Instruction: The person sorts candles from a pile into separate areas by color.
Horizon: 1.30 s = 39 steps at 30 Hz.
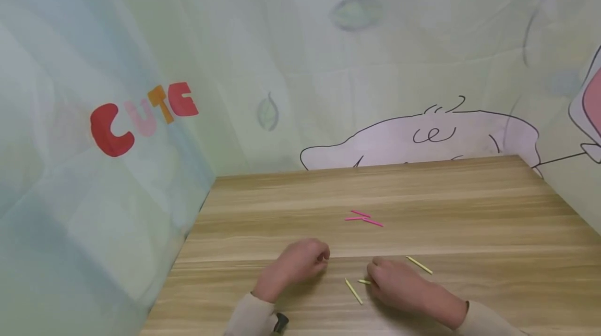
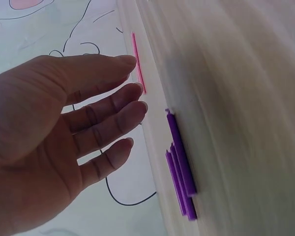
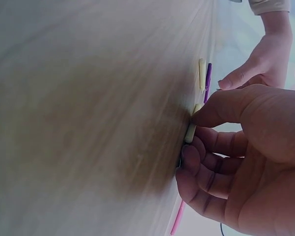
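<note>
My right hand point(image 1: 396, 285) rests low over the table, its thumb and fingers pinching a yellow candle point(image 3: 190, 132). In the head view only the tip of this candle point(image 1: 363, 282) shows. A second yellow candle point(image 1: 353, 291) lies just left of it, and a third point(image 1: 419, 265) lies beyond the hand to the right. My left hand point(image 1: 302, 262) hovers at the left with loosely bent fingers and nothing in them. Several purple candles point(image 2: 179, 162) lie side by side near it in the left wrist view; the head view does not show them.
Three pink candles point(image 1: 364, 219) lie in a loose group farther back on the wooden table point(image 1: 263, 211). A printed cloth backdrop point(image 1: 263, 38) rises behind the table and along its left side. Something dark point(image 1: 280, 321) sits at the left cuff.
</note>
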{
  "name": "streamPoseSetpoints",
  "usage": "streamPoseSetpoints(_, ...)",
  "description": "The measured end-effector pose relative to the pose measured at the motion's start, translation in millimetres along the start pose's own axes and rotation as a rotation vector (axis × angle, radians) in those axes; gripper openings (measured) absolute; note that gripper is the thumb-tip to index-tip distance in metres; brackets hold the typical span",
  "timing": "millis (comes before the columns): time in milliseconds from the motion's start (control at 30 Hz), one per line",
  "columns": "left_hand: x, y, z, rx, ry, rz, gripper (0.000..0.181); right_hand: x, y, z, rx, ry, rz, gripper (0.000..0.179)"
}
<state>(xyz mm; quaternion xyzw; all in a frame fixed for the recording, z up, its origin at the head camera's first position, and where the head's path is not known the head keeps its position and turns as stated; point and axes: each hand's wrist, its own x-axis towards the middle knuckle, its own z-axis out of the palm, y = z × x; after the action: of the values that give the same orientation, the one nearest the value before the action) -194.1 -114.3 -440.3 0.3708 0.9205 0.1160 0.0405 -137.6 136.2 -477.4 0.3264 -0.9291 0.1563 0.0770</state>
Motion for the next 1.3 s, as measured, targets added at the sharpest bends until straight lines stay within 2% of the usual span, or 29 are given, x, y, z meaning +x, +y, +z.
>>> streamPoseSetpoints(367,5.2,14.4,3.6,-0.004,-0.059,0.029,0.007,1.7,-1,-1,0.021,-0.032,0.023,0.017)
streamPoseSetpoints(633,9.5,23.3,6.3,0.044,-0.078,0.105,0.011,1.1,-2,-3,0.015,-0.034,0.033,0.017)
streamPoseSetpoints(833,11.8,28.9,9.2,0.024,-0.110,0.133,0.012,1.1,-1,-3,0.011,-0.030,0.022,0.017)
streamPoseSetpoints(1100,14.5,33.3,16.8,0.038,-0.120,0.147,0.016,2.6,1,-2,0.021,-0.052,0.031,0.015)
streamPoseSetpoints(1300,13.9,37.1,16.9,0.063,-0.115,0.171,0.014,0.8,0,-2,0.031,-0.067,0.033,0.014)
